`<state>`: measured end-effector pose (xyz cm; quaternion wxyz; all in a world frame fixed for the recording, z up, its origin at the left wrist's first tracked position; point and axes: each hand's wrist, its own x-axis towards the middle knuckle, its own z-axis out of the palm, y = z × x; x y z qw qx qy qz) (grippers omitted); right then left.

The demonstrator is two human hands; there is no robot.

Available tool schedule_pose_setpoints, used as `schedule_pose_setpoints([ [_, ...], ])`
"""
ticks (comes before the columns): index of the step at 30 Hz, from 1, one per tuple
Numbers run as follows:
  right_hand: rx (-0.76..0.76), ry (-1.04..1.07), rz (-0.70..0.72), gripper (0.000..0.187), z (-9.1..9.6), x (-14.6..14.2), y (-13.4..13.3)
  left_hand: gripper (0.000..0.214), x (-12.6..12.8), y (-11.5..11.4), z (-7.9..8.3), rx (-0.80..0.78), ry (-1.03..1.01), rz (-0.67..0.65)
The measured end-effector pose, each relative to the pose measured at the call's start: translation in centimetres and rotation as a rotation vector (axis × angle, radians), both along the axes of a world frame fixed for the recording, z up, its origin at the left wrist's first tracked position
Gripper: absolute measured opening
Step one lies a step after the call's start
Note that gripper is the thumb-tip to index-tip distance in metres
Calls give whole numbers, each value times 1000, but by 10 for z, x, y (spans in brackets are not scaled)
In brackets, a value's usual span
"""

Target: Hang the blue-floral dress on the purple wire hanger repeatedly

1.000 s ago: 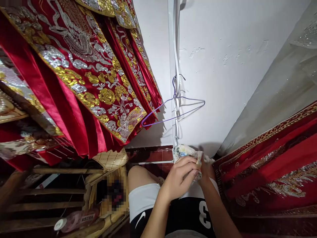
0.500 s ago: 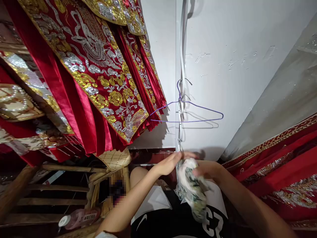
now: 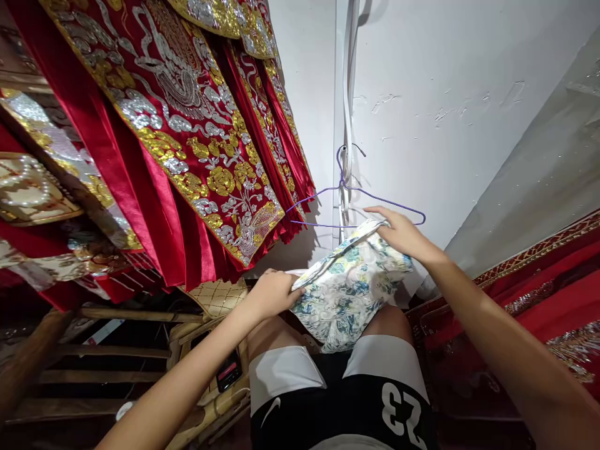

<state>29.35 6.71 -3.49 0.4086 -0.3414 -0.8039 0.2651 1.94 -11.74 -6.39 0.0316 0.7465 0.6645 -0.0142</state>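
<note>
A white garment with a blue, green and yellow floral print (image 3: pixel 349 290) is spread between my two hands above my knees. Its folded upper edge slants up to the right, pulled fairly straight. My left hand (image 3: pixel 277 292) is closed on the left end of that edge. At the higher right end, my right hand (image 3: pixel 398 232) pinches the edge, with the index finger pointing out to the left. Just behind and above the cloth, an unloaded purple wire hanger (image 3: pixel 342 183) hangs from a white strap (image 3: pixel 347 119). The right hand overlaps the hanger's lower right part.
Red embroidered costumes with gold and silver sequins (image 3: pixel 220 181) hang at the left. More red fabric (image 3: pixel 539 337) is at the lower right. A bamboo seat (image 3: pixel 220 403) with a dark phone-like device (image 3: pixel 229 373) stands to my left. The white wall (image 3: pixel 422 112) is ahead.
The bunched garment has been lifted from my lap and opened out. Both hands have moved up and apart, the right one farther, reaching the hanger's height.
</note>
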Motion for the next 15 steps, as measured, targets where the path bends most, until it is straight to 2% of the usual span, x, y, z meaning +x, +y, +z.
schedule_pose_setpoints([
  [3, -68, -61, 11, 37, -25, -11, 14, 24, -9, -2, 7, -49, 74, 142],
  [7, -42, -68, -25, 23, -39, 0, 20, 23, -18, 1, 3, -51, -18, 184],
  [9, -28, -75, -84, 18, -36, 13, 19, 25, -22, 8, -1, 34, -102, 148],
  [11, -37, -84, -127, 16, -29, 26, 17, 27, -25, 18, -2, 150, -217, 56],
  [15, -115, -76, -132, 24, -17, 39, 11, 26, -22, 39, 5, 383, -435, -125],
])
